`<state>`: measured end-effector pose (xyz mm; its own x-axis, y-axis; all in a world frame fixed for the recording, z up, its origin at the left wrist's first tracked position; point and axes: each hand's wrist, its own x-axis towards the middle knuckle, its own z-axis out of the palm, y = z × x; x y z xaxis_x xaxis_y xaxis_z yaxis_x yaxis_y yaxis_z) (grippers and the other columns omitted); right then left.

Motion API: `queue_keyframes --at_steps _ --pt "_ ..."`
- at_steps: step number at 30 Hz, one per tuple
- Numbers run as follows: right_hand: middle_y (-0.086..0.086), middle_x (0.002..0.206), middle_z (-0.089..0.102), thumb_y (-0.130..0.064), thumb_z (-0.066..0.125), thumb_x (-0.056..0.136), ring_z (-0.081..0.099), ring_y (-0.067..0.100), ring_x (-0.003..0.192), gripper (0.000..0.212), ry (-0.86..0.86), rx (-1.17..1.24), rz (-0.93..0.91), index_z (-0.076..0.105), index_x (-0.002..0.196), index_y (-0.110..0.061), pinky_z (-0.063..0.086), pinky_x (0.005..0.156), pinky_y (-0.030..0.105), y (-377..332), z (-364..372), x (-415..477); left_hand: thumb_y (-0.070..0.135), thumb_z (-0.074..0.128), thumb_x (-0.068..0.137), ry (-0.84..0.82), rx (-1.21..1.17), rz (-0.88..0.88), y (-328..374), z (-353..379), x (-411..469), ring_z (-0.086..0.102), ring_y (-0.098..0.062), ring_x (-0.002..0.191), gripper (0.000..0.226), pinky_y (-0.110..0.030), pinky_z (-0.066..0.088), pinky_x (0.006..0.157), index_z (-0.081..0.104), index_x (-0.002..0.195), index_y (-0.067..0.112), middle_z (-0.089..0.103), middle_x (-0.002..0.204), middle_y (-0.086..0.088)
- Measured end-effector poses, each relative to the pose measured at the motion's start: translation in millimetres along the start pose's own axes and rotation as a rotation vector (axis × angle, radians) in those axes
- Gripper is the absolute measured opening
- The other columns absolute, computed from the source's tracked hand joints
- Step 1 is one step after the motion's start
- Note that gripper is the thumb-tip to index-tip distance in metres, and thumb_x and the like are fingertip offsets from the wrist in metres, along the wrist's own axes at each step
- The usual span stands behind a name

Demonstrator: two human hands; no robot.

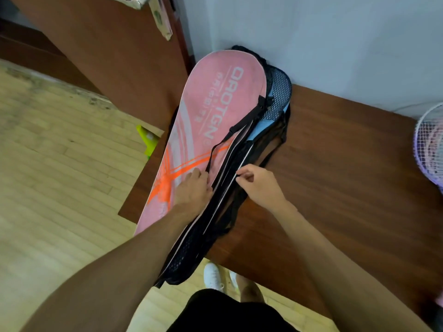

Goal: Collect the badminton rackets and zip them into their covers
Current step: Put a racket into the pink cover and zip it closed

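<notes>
Pink racket cover (215,111) w/ orange streaks & white lettering lies lengthwise on a brown wooden table (335,164). Its rounded head end is near the pale wall (335,44), and its narrow end hangs over the table's near edge. Under it & just to its right is a black mesh cover (278,92) w/ a blue panel, also overhanging that edge. A black strap (242,123) trails across the pink cover's right side. L hand (191,190) lies back-up on the pink cover by the orange streaks, fingers pressed together & curled, holding the cover's right edge. R hand (261,185) is just across the seam. Its thumb & forefinger pinch at the pale zip (225,200) that runs along the cover's edge, other fingers curled in. The zip pull itself is too small to make out. At the far right of the table, partly cut off, is a racket (429,140) w/ a lavender frame & white strings, well apart from the covers. Below are a light wood floor (60,164), a green object (147,140) beside the table's left edge & white shoes (212,275).
</notes>
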<state>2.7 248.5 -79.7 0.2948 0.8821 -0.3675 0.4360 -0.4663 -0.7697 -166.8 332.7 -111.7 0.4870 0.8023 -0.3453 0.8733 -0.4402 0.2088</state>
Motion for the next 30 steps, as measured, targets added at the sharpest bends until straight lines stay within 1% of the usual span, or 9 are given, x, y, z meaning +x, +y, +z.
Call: queue_keyframes --at_steps 3,6,11,14,16,18,21,26,30 --pt "-0.001 0.100 0.063 -0.020 0.057 0.095 0.056 0.009 0.087 0.021 -0.014 0.002 0.013 0.064 0.114 -0.013 0.041 0.073 0.010 0 4 6 0.024 0.050 0.091 -0.021 0.020 0.046 -2 1 6 0.052 -0.031 0.105 0.024 -0.044 0.045 0.081 0.058 0.109 0.011 0.051 0.113 -0.009" --pt "-0.001 0.101 0.063 -0.021 0.056 0.096 0.056 0.010 0.088 0.022 -0.003 -0.008 0.028 0.064 0.115 -0.014 0.044 0.081 0.019 -2 6 7 0.030 0.052 0.091 -0.037 0.023 0.085 -1 1 7 0.052 -0.029 0.108 0.028 -0.043 0.047 0.081 0.057 0.111 0.011 0.049 0.115 -0.009" --pt "-0.004 0.100 0.062 -0.022 0.056 0.096 0.054 0.005 0.086 0.023 -0.002 -0.030 0.051 0.063 0.116 -0.016 0.038 0.066 0.007 1 11 3 0.030 0.049 0.093 -0.022 0.011 0.106 -2 1 7 0.051 -0.030 0.108 0.030 -0.043 0.045 0.082 0.054 0.115 0.009 0.047 0.118 -0.011" --pt "-0.001 0.107 0.065 -0.022 0.056 0.095 0.055 0.006 0.089 0.024 -0.012 -0.050 0.062 0.062 0.118 -0.015 0.040 0.073 0.011 7 14 -5 0.025 0.049 0.093 -0.012 0.036 0.100 1 -1 9 0.053 -0.033 0.105 0.027 -0.045 0.044 0.084 0.055 0.113 0.007 0.047 0.117 -0.012" --pt "0.001 0.109 0.066 -0.021 0.056 0.095 0.055 0.007 0.090 0.025 -0.008 -0.062 0.059 0.062 0.119 -0.015 0.041 0.077 0.017 9 15 -10 0.020 0.048 0.092 0.012 -0.030 0.098 1 -4 7 0.053 -0.035 0.101 0.024 -0.047 0.044 0.084 0.055 0.109 0.005 0.048 0.114 -0.014" --pt "0.002 0.109 0.066 -0.021 0.056 0.095 0.057 0.008 0.091 0.026 0.002 -0.083 0.047 0.061 0.119 -0.015 0.043 0.079 0.018 7 16 -15 0.015 0.047 0.092 0.072 -0.117 0.100 0 -10 1 0.054 -0.038 0.096 0.021 -0.047 0.044 0.076 0.054 0.107 0.002 0.049 0.112 -0.017" --pt "0.001 0.106 0.066 -0.021 0.056 0.095 0.058 0.011 0.091 0.025 0.030 -0.129 0.012 0.062 0.118 -0.015 0.043 0.079 0.018 -3 15 -24 0.009 0.045 0.092 0.203 -0.193 0.107 -1 -30 -10 0.052 -0.040 0.087 0.015 -0.040 0.032 0.064 0.049 0.104 0.000 0.049 0.108 -0.019" --pt "-0.003 0.093 0.060 -0.022 0.060 0.091 0.055 0.010 0.083 0.016 0.184 -0.240 -0.082 0.066 0.105 -0.017 0.039 0.074 0.019 -17 2 -59 0.002 0.045 0.090 0.312 -0.259 0.273 8 -66 -35 0.048 -0.035 0.077 0.009 -0.038 0.032 0.058 0.048 0.098 -0.001 0.047 0.099 -0.016" --pt "-0.003 0.089 0.058 -0.025 0.063 0.089 0.051 0.009 0.077 0.012 0.328 -0.254 -0.064 0.067 0.098 -0.018 0.040 0.072 0.021 -14 -17 -97 0.000 0.043 0.090 0.295 -0.332 0.449 30 -72 -62 0.045 -0.029 0.068 0.014 -0.042 0.038 0.055 0.037 0.088 0.013 0.041 0.092 -0.007"
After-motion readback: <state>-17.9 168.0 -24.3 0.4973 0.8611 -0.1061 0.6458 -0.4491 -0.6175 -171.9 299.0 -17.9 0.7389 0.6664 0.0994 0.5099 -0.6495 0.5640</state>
